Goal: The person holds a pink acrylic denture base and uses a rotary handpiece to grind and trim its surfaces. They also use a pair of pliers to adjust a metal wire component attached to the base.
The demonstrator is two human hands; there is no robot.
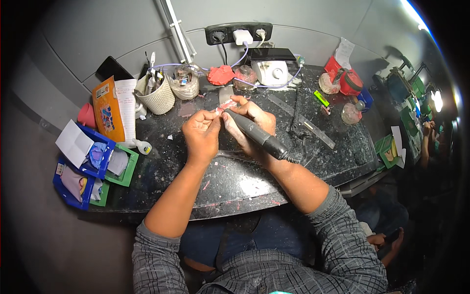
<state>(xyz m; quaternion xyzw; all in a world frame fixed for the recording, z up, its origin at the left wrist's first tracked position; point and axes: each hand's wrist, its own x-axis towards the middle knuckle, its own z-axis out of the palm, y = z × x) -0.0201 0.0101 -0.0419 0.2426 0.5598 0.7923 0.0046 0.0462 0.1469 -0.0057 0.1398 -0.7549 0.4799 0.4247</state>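
Observation:
A small pink and white piece, which looks like a denture (226, 105), sits between my two hands over the middle of the dark speckled table (205, 188). My left hand (201, 134) pinches its near left side with closed fingers. In my right hand (259, 116) lies a thick dark grey rotary handpiece (259, 134), its front end pointing at the pink piece and its coiled cord end toward my right forearm. My right fingers also reach the piece's far edge. The working tip is too small and hidden to make out.
Blue bins (88, 171) and green bins (128, 169) stand at left, near an orange packet (107, 112). Behind are a woven cup of tools (159, 98), a red lump (221, 75) and a white control box (272, 74). A clear ruler (308, 125) and lighter (321, 98) lie right.

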